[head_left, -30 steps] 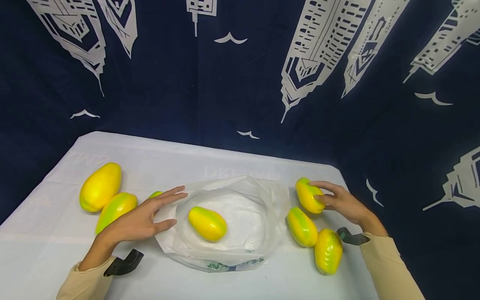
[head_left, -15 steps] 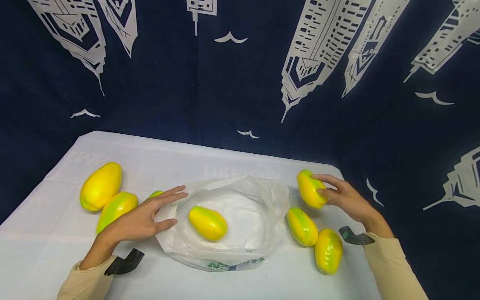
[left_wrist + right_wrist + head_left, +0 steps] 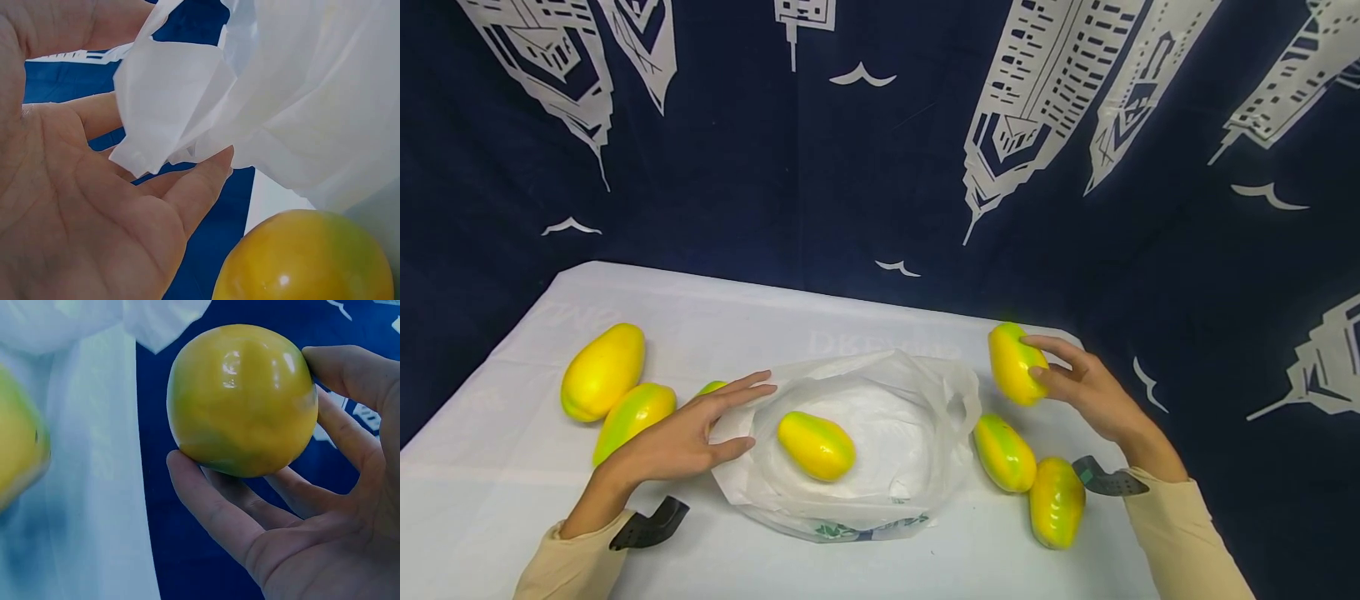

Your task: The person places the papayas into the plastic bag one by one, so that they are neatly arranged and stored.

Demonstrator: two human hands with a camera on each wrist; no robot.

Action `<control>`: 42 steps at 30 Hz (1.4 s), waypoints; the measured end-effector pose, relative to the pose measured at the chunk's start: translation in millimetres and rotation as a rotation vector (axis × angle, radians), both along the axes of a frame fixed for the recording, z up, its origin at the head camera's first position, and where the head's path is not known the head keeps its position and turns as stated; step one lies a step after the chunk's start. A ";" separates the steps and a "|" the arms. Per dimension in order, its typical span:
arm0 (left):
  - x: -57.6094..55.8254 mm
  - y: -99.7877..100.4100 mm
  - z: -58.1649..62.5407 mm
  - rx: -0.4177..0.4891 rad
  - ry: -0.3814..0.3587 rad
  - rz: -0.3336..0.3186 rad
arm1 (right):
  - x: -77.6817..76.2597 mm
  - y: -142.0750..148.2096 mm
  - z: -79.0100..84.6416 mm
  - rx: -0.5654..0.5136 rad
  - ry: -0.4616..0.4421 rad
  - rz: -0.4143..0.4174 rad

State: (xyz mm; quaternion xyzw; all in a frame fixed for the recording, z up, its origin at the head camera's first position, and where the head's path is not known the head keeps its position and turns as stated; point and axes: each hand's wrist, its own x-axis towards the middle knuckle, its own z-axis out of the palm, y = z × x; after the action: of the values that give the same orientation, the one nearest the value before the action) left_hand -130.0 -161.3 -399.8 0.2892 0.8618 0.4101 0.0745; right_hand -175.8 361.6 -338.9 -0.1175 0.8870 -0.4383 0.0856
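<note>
My right hand (image 3: 1093, 396) grips a yellow-green mango (image 3: 1015, 367) between thumb and fingers, above the table's right side. In the right wrist view the fingers curl around the underside of this mango (image 3: 244, 400). A thin white plastic bag (image 3: 951, 383) lies with its mouth spread at the centre, one mango (image 3: 816, 447) inside it. At the bag's left edge rests my left hand (image 3: 677, 437), fingers loosely extended. The left wrist view shows the bag's handle (image 3: 169, 94) lying across those fingers, without a curled grip.
Two mangoes (image 3: 1003, 454) (image 3: 1057, 504) lie right of the bag. On the left are a large mango (image 3: 602, 372), another mango (image 3: 636, 417) and one mostly hidden behind the left hand. A dark blue curtain (image 3: 880, 192) with white buildings hangs behind the white-covered table (image 3: 737, 308).
My right hand has lifted the mango from the right-hand group, raising it up and slightly back from the table. The left hand and the bag have stayed in place.
</note>
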 end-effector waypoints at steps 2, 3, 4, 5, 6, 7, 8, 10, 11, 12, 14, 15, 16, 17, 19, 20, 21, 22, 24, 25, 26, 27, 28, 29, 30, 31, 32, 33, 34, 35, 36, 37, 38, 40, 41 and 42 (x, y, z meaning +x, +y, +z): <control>0.1 0.1 0.0 -0.003 0.003 0.001 | 1.7 -5.3 2.8 -0.017 0.005 0.002; 0.1 0.1 0.2 -0.004 0.004 0.001 | 2.3 -7.6 4.1 -0.023 0.009 0.006; 0.1 0.2 0.3 -0.004 0.004 0.002 | 2.8 -9.9 5.4 -0.024 0.014 0.007; 0.1 0.2 0.4 -0.004 0.004 0.002 | 3.3 -12.3 6.7 -0.020 0.019 0.008; 0.0 0.3 0.5 -0.004 0.003 0.002 | 3.9 -14.8 8.1 -0.012 0.024 0.009; 0.0 0.4 0.5 -0.004 0.002 0.002 | 4.5 -17.2 9.6 0.000 0.032 0.008; -0.1 0.4 0.4 -0.003 0.001 0.002 | 5.1 -19.8 11.0 0.009 0.038 0.009; -0.1 0.5 0.2 -0.001 0.000 0.003 | 6.2 -25.1 13.5 0.016 0.041 0.010; -0.2 0.7 0.0 -0.001 0.000 0.003 | 6.8 -27.7 14.6 0.018 0.042 0.012; -0.3 0.8 -0.3 -0.002 0.000 0.002 | 7.2 -30.2 15.6 0.016 0.041 0.012; -0.5 0.8 -0.7 -0.005 0.002 0.003 | 8.3 -34.8 17.6 0.005 0.043 0.022; -0.5 0.8 -0.9 -0.007 0.003 0.003 | 8.8 -36.8 18.6 0.004 0.049 0.027; -0.6 0.7 -1.1 -0.008 0.005 0.003 | 9.4 -38.5 19.5 0.010 0.059 0.032; -0.7 0.7 -1.3 -0.009 0.006 0.003 | 9.8 -39.8 20.3 0.019 0.074 0.037; -0.7 0.4 -1.5 -0.010 0.005 0.004 | 10.6 -42.0 22.0 0.028 0.108 0.052; -0.7 0.3 -1.6 -0.009 0.004 0.004 | 10.9 -43.0 22.7 0.028 0.126 0.062; -0.7 0.2 -1.6 -0.008 0.003 0.004 | 11.3 -43.9 23.3 0.025 0.142 0.070; -0.7 0.1 -1.7 -0.007 0.002 0.003 | 11.6 -44.9 23.8 0.017 0.156 0.081; -0.7 -0.1 -1.7 -0.006 0.001 0.003 | 12.3 -47.5 24.5 -0.011 0.172 0.102; -0.6 -0.2 -1.8 -0.005 0.001 0.003 | 12.7 -49.0 24.8 -0.023 0.176 0.111; -0.5 -0.3 -1.8 -0.005 0.002 0.003 | 13.2 -50.6 25.1 -0.034 0.178 0.118; -0.5 -0.4 -1.9 -0.005 0.004 0.002 | 13.6 -52.3 25.3 -0.042 0.179 0.125; -0.7 -0.3 -2.0 -0.004 0.006 0.001 | 13.9 -54.1 25.4 -0.050 0.178 0.132; -0.8 -0.2 -2.1 -0.005 0.008 0.000 | 14.3 -55.8 25.5 -0.056 0.176 0.136; -1.0 -0.1 -2.2 -0.005 0.010 -0.001 | 14.7 -57.7 25.6 -0.062 0.176 0.142; -1.1 0.0 -2.2 -0.006 0.012 -0.002 | 15.1 -59.6 25.9 -0.066 0.175 0.146; -1.2 0.2 -2.3 -0.007 0.014 -0.002 | 15.5 -61.6 26.2 -0.069 0.176 0.150; -1.3 0.3 -2.3 -0.007 0.014 -0.003 | 16.0 -63.6 26.7 -0.068 0.176 0.153; -1.3 0.3 -2.2 -0.007 0.013 -0.003 | 16.6 -65.8 27.4 -0.069 0.174 0.154; -1.2 0.3 -2.2 -0.008 0.013 -0.003 | 17.2 -68.1 28.2 -0.067 0.174 0.153; -1.0 0.2 -2.1 -0.008 0.013 -0.002 | 17.9 -70.4 29.2 -0.061 0.174 0.150; -1.0 0.1 -2.0 -0.008 0.011 -0.002 | 18.7 -72.9 30.5 -0.056 0.173 0.144; -0.9 0.0 -1.9 -0.008 0.010 -0.002 | 19.8 -75.6 31.9 -0.049 0.169 0.135; -0.8 -0.3 -1.7 -0.010 0.010 -0.001 | 22.2 -81.4 34.7 -0.037 0.156 0.116; -0.8 -0.4 -1.7 -0.010 0.010 -0.001 | 23.4 -84.8 36.0 -0.029 0.148 0.106; -0.8 -0.5 -1.6 -0.010 0.011 0.000 | 24.8 -88.5 37.1 -0.022 0.140 0.100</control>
State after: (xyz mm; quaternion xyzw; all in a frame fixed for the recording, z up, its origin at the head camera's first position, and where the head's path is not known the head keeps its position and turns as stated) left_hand -130.8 -161.8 -401.3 0.2910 0.8643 0.4040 0.0712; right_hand -151.0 273.1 -301.8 -0.1928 0.8789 -0.4341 0.0437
